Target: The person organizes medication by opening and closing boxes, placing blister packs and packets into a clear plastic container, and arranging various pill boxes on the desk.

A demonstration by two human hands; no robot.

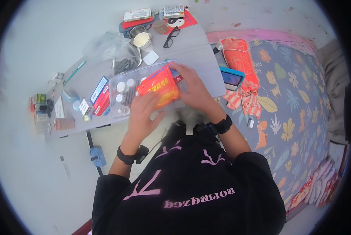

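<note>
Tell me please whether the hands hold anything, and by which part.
An orange packet appears held between the left hand, at its lower left edge, and the right hand, at its upper right edge. Blur hides the exact finger grip.

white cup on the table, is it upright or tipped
Upright: the white cup stands with its round open mouth facing up. Whether it holds anything, I cannot tell.
</note>
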